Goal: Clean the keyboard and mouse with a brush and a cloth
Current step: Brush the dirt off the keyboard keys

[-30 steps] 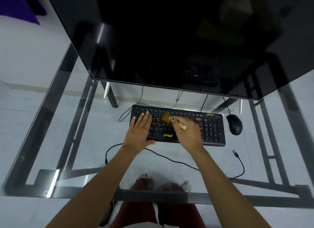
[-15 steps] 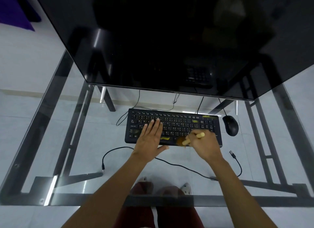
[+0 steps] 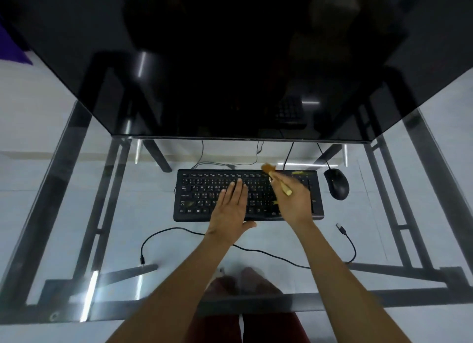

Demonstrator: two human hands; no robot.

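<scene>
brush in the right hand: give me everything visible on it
The brush is small, with a pale, wood-coloured handle and a tuft of brownish bristles; a thin bright band seems to sit where they join. It is motion-blurred, so finer detail is lost. The right hand grips the handle, whose butt end sticks out toward the person. The brush slants up and to the left, its bristles at the far edge of the black keyboard, right of centre. Whether the bristles touch the keys cannot be told.
</scene>
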